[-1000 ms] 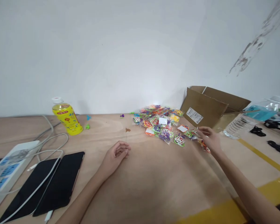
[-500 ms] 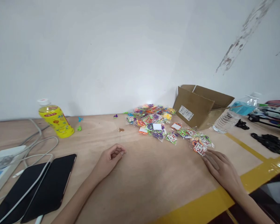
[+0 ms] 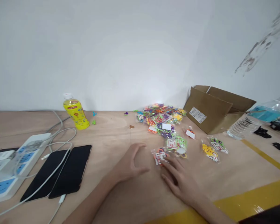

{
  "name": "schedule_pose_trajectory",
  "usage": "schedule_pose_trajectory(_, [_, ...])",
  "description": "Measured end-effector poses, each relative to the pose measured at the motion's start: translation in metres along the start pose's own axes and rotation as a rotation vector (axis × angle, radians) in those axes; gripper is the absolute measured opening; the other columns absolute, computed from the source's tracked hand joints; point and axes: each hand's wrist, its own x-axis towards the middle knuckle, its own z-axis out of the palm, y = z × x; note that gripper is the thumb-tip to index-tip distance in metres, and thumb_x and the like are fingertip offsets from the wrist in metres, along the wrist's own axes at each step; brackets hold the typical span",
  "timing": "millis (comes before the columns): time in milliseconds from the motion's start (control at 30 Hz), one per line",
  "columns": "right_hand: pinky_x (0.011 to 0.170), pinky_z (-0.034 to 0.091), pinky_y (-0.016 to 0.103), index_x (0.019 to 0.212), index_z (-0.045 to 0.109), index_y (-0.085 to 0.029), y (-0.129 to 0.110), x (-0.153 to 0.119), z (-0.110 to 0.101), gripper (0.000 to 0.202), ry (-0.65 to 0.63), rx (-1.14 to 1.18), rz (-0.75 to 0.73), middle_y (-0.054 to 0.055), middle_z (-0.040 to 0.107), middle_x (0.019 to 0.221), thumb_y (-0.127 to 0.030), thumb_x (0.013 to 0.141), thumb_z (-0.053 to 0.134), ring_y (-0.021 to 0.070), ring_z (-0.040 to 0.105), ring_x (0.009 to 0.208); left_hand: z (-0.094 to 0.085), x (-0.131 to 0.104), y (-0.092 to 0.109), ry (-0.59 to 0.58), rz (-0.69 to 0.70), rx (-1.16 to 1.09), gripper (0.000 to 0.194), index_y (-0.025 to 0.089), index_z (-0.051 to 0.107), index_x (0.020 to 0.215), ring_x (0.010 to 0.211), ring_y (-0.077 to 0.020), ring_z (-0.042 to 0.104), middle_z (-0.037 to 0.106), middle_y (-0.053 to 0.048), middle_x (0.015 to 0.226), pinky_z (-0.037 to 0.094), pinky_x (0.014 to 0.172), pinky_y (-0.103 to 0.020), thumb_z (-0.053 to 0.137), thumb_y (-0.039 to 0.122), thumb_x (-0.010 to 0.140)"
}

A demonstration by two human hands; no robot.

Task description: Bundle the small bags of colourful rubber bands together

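In the head view my right hand point(image 3: 180, 180) reaches over the table with its fingers stretched out. Its fingertips rest at the edge of a small clear bag point(image 3: 159, 156) with a red and white card and coloured plastic pieces. My left hand point(image 3: 130, 163) is open just left of that bag, thumb and fingers apart and nothing between them. Behind the right hand lie more such bags point(image 3: 176, 143) with green pieces. A larger heap of bagged coloured pieces point(image 3: 161, 119) is near the wall. To the right are a bag of yellow pieces point(image 3: 210, 151) and a green one point(image 3: 218, 144).
An open cardboard box point(image 3: 207, 113) and a clear plastic bottle point(image 3: 242, 127) lie at the right. On the left are a yellow drink bottle point(image 3: 76, 115), two dark phones point(image 3: 71, 171), cables and a white power strip point(image 3: 25, 161). Yellow tape point(image 3: 254, 196) runs along the front edge.
My right hand has swept left across the table, and several bags now lie nearer the middle. My left hand has opened from a loose curl. The view has turned left.
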Motion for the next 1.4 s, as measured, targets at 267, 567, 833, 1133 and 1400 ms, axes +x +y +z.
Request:
schedule_pose_trajectory(267, [0.107, 0.047, 0.057, 0.131, 0.064, -0.028, -0.004, 0.071, 0.039, 0.035, 0.129, -0.004, -0.077, 0.012, 0.060, 0.140, -0.024, 0.097, 0.054, 0.0339, 0.052, 0.132, 0.007, -0.004, 0.000, -0.053, 0.060, 0.254, 0.036, 0.023, 0.063, 0.127, 0.128, -0.0295, 0.055, 0.062, -0.010, 0.134, 0.042, 0.113, -0.048, 0.061, 0.020, 0.091])
schedule_pose_trajectory(567, [0.104, 0.046, 0.061, 0.113, 0.070, -0.026, 0.045, 0.064, 0.041, 0.025, 0.229, -0.184, 0.071, 0.013, 0.064, 0.129, -0.024, 0.099, 0.049, 0.0356, 0.054, 0.129, -0.017, 0.004, -0.017, 0.410, -0.278, -0.324, 0.031, 0.020, 0.068, 0.108, 0.101, -0.0249, 0.067, 0.072, -0.008, 0.108, 0.056, 0.089, -0.036, 0.055, 0.047, 0.097])
schedule_pose_trajectory(833, [0.097, 0.056, 0.047, 0.119, 0.064, -0.025, -0.012, 0.112, 0.064, 0.025, -0.024, 0.159, -0.182, 0.015, 0.060, 0.132, -0.021, 0.098, 0.050, 0.0288, 0.062, 0.119, -0.024, 0.011, -0.023, 0.656, -0.426, -0.997, 0.056, 0.019, 0.057, 0.117, 0.090, -0.0240, 0.072, 0.068, -0.010, 0.113, 0.065, 0.064, -0.034, 0.076, 0.057, 0.080])
schedule_pose_trajectory(1133, [0.110, 0.039, 0.050, 0.142, 0.050, -0.011, -0.023, 0.275, 0.154, 0.051, -0.001, 0.131, 0.021, 0.024, 0.038, 0.153, -0.012, 0.090, 0.048, 0.0347, 0.045, 0.132, -0.028, 0.009, -0.030, 0.856, -0.401, -0.853, 0.057, 0.020, 0.060, 0.116, 0.092, -0.0206, 0.068, 0.066, -0.009, 0.119, 0.063, 0.060, -0.025, 0.079, 0.057, 0.077])
schedule_pose_trajectory(1400, [0.101, 0.039, 0.043, 0.107, 0.070, -0.009, 0.004, 0.328, 0.183, 0.032, 0.098, 0.227, 0.257, 0.021, 0.067, 0.114, -0.003, 0.085, 0.046, 0.0299, 0.056, 0.111, -0.026, 0.006, -0.039, 0.843, -0.412, -0.855, 0.056, 0.019, 0.060, 0.109, 0.079, -0.0148, 0.062, 0.065, -0.006, 0.102, 0.061, 0.058, -0.022, 0.082, 0.056, 0.073])
